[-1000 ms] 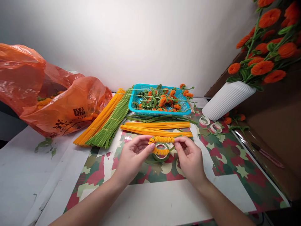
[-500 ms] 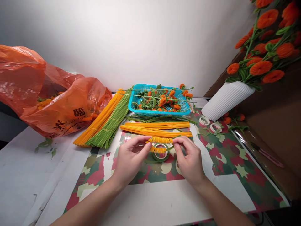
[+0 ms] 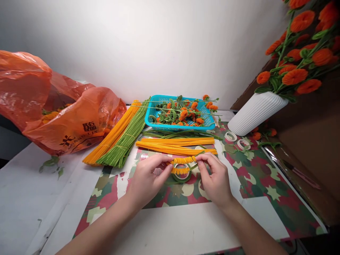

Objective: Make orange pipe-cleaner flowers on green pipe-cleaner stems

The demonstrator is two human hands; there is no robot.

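Observation:
A yellow pipe cleaner coil (image 3: 183, 160) is stretched between my two hands, just above the table. Below it runs a second yellow coiled stretch (image 3: 181, 171); whether both are one piece I cannot tell. My left hand (image 3: 148, 179) pinches the left end between thumb and fingers. At the right end, the thumb and forefinger of my right hand (image 3: 215, 179) close on the coil, where green pipe cleaner ends (image 3: 200, 153) stick out. Behind the lower coil lies a roll of green tape (image 3: 183, 179), partly covered. Loose yellow pipe cleaners (image 3: 176, 142) lie just beyond my fingers.
A blue basket (image 3: 180, 128) holds orange flowers. Left are yellow bundles (image 3: 113, 132), green bundles (image 3: 123, 140) and an orange plastic bag (image 3: 71, 120). Right stand a tilted white vase (image 3: 256, 111), tape rolls (image 3: 230, 136) and a pink-handled cutter (image 3: 305, 177).
The yellow coils have tilted slightly, and their left ends have shifted a little right and down. My left fingers have closed in a bit; both hands keep their pinch.

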